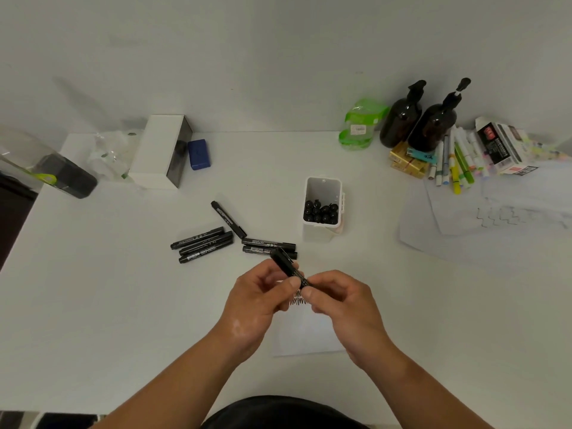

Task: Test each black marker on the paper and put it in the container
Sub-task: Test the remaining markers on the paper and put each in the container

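Observation:
Both hands hold one black marker (286, 264) above the white paper (309, 334). My left hand (260, 300) pinches its middle with the thumb, and my right hand (340, 300) pinches its near end. Black zigzag scribbles (297, 300) show on the paper between the hands. The white container (322, 233) stands behind the hands with several black markers upright inside. Loose black markers lie on the table: a group of three (201, 244) at the left, a single one (228, 219) lying at an angle, and two (266, 246) just beyond my hands.
A white box (158, 150) and a blue block (199, 153) stand at the back left. Two dark pump bottles (433, 125), a green packet (359, 125), coloured pens (458, 162) and sheets of paper (479, 221) crowd the back right. The table's left edge (21, 230) drops off.

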